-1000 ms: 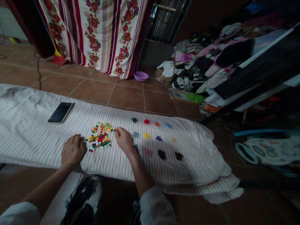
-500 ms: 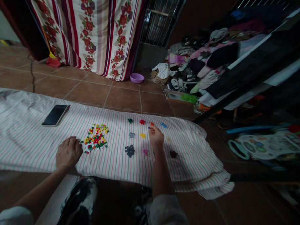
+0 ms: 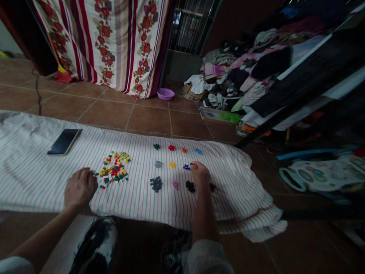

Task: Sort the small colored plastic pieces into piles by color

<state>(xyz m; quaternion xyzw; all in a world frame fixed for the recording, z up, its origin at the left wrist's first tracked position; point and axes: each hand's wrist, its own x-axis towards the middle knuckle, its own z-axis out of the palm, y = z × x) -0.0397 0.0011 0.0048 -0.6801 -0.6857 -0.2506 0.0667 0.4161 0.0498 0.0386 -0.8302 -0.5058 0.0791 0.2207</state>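
Observation:
My right hand (image 3: 200,174) is closed in a pinch just right of a small cluster of purple beads (image 3: 186,167). A tiny purple bead shows at its fingertips. Resting on the striped cloth, my left hand (image 3: 81,186) has its fingers loosely bent but not gripping, beside a mixed heap of small coloured beads (image 3: 114,167). Single-colour clusters lie around my right hand: green (image 3: 156,147), red (image 3: 171,148), orange (image 3: 184,150), blue (image 3: 198,151), light grey (image 3: 158,164), yellow (image 3: 172,164), dark grey (image 3: 156,184), pink (image 3: 175,185) and black (image 3: 190,187).
The striped cloth (image 3: 138,203) covers a long low surface in front of me. A phone (image 3: 64,142) lies on it at the left. Beyond are a purple basin (image 3: 165,94), a floral curtain (image 3: 120,43) and a heap of clothes (image 3: 238,71).
My right hand, pinching a purple bead, has moved right and slightly toward me, from near the orange cluster to the purple one. The purple and black clusters have come into view. My left hand stays beside the heap.

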